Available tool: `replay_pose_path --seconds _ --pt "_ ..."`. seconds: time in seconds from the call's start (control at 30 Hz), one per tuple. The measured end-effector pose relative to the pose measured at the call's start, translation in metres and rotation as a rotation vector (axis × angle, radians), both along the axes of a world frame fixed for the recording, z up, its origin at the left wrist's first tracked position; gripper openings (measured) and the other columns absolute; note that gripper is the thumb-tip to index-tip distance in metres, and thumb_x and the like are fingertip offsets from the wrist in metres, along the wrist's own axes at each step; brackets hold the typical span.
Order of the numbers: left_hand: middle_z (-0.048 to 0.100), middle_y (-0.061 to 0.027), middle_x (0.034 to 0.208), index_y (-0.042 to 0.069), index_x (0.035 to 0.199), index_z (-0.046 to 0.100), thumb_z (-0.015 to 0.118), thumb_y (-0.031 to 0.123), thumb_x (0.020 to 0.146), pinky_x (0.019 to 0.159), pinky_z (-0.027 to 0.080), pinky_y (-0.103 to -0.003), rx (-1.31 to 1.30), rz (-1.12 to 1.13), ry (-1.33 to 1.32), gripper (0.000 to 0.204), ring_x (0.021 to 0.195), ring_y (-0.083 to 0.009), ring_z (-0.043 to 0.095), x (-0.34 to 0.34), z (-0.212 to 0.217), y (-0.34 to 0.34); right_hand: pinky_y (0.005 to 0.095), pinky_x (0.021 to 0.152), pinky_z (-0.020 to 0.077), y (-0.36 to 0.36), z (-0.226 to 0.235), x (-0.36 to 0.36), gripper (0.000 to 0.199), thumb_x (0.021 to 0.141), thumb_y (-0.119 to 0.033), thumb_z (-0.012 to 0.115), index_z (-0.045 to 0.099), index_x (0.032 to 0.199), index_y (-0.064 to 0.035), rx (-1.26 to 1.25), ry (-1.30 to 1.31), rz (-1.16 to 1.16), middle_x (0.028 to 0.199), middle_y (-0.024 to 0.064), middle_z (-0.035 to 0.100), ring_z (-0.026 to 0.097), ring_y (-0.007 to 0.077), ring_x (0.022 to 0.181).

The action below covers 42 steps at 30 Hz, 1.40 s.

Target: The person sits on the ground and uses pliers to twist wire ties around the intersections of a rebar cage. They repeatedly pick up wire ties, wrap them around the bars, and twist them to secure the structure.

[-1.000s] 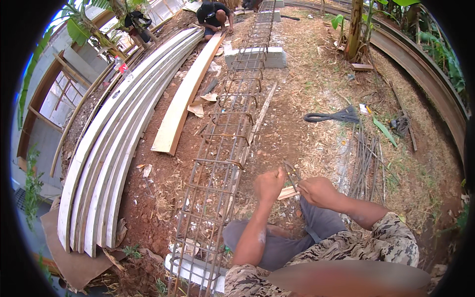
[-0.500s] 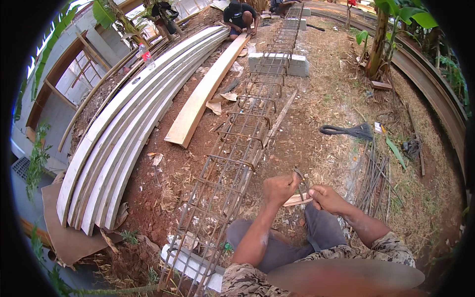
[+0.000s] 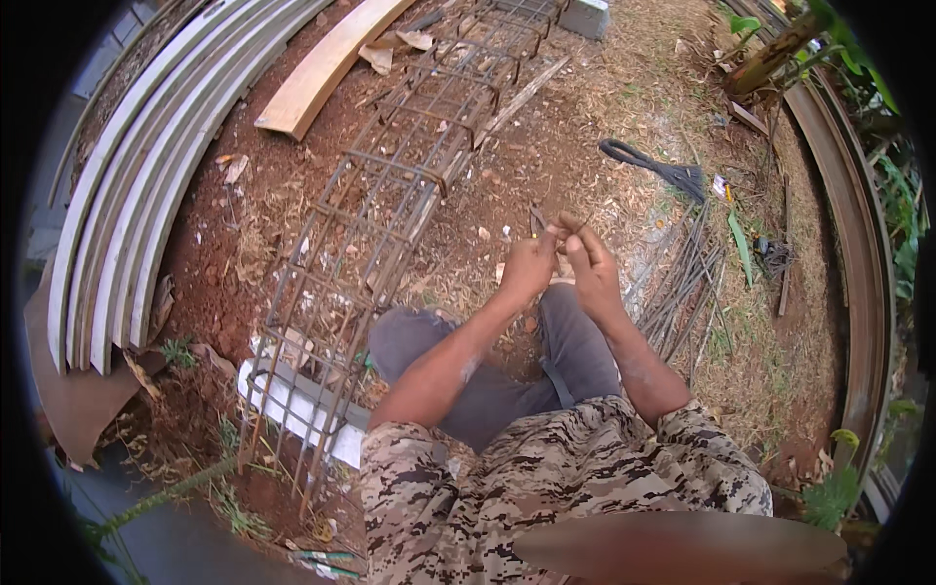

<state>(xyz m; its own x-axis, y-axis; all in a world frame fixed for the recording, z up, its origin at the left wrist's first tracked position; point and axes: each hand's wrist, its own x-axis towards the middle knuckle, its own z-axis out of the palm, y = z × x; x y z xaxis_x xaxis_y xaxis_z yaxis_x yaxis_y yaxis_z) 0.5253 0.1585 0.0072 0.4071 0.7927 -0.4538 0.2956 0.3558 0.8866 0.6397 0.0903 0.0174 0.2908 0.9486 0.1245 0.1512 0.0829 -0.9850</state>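
Note:
My left hand point(image 3: 527, 268) is closed, and a dark metal tool like pincers point(image 3: 536, 218) sticks up beside its fingers. Against it, my right hand point(image 3: 596, 273) has thumb and fingers bent together in a pinch. Both sets of fingertips meet above my lap, and whatever thin thing lies between them is too small to make out. To the left of my hands a long rebar cage point(image 3: 390, 234), tied with square stirrups, runs away from me. A bundle of dark tie wire point(image 3: 673, 174), looped at one end, lies on the ground beyond my right hand.
Loose steel rods point(image 3: 687, 283) lie to my right. Pale curved-looking beams point(image 3: 146, 185) are stacked on the left beside a wooden plank point(image 3: 327, 73). A white block point(image 3: 302, 405) sits under the cage's near end, a concrete block point(image 3: 585, 18) farther off. Long brown steel lengths point(image 3: 858, 292) edge the right.
The view has tipped down toward my lap, so the co-worker at the far end is out of sight. My hands have come together, and the tool between them shows less.

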Motion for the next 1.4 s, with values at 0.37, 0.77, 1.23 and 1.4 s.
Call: replay_pose_path --seconds 0.37,0.77,1.23,1.4 --pt "0.07 -0.025 0.096 -0.003 0.107 0.064 0.051 0.04 0.095 0.08 0.055 -0.047 0.231 -0.333 0.688 0.047 0.093 -0.0376 0.07 -0.102 -0.032 0.008 0.0252 0.067 0.0463 0.104 -0.096 -0.05 0.027 0.104 -0.025 0.049 0.058 0.118 -0.0029 -0.256 -0.087 0.291 0.07 -0.0011 0.053 0.051 0.0094 0.066" --pt "0.072 -0.0225 0.094 -0.003 0.098 0.071 0.07 0.048 0.086 0.08 0.053 -0.043 0.053 0.121 0.68 0.052 0.091 -0.0324 0.07 -0.21 -0.088 0.113 0.0218 0.064 0.0442 0.145 -0.191 -0.147 0.03 0.096 -0.014 0.061 0.065 0.123 -0.0018 -0.442 0.174 0.399 0.088 0.0029 0.068 0.056 0.0058 0.074" --pt "0.071 -0.0147 0.094 0.003 0.116 0.068 0.079 0.02 0.076 0.083 0.054 -0.037 0.23 0.357 0.456 0.045 0.09 -0.0259 0.07 -0.225 -0.06 0.111 0.025 0.075 0.048 0.161 -0.204 -0.157 0.024 0.093 -0.013 0.067 0.068 0.113 -0.0003 -0.484 0.5 0.502 0.096 0.0009 0.068 0.059 0.0089 0.084" --pt "0.073 -0.0155 0.095 0.011 0.106 0.075 0.073 0.025 0.082 0.08 0.053 -0.038 0.337 0.146 0.65 0.028 0.088 -0.0303 0.071 -0.216 -0.051 0.109 0.0274 0.075 0.0497 0.176 -0.209 -0.154 0.024 0.093 -0.015 0.067 0.071 0.112 -0.0012 -0.513 0.494 0.666 0.096 0.0006 0.069 0.061 0.0113 0.083"
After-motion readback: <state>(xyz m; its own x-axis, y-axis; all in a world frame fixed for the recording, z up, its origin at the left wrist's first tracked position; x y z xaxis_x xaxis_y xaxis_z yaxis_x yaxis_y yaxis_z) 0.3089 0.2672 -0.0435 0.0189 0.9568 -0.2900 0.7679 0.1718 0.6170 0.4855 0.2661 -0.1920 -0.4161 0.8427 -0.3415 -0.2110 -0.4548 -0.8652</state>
